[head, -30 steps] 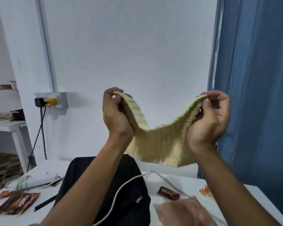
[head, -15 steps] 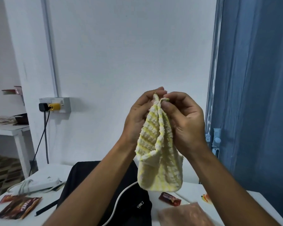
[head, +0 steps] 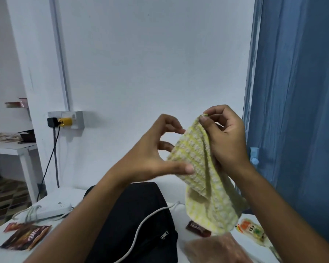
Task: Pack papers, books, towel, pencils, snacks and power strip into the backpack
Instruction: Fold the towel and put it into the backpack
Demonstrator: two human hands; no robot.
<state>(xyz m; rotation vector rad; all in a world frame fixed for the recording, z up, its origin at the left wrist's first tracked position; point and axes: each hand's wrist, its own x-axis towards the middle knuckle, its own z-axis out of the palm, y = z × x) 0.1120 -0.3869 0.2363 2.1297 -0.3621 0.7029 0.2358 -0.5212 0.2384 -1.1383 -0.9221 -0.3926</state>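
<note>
One towel (head: 203, 179), folded, long axis vertical, hanging down from right hand (head: 224, 137) pinching its top corner; left hand (head: 152, 158) spread-fingered, fingertips touching its left edge.

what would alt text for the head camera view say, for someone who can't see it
A person holds up a folded yellow towel, the right hand pinching its top edge and the left hand spread open against its side. Below on a white table lie a black backpack, a white power strip and snack packets.
</note>
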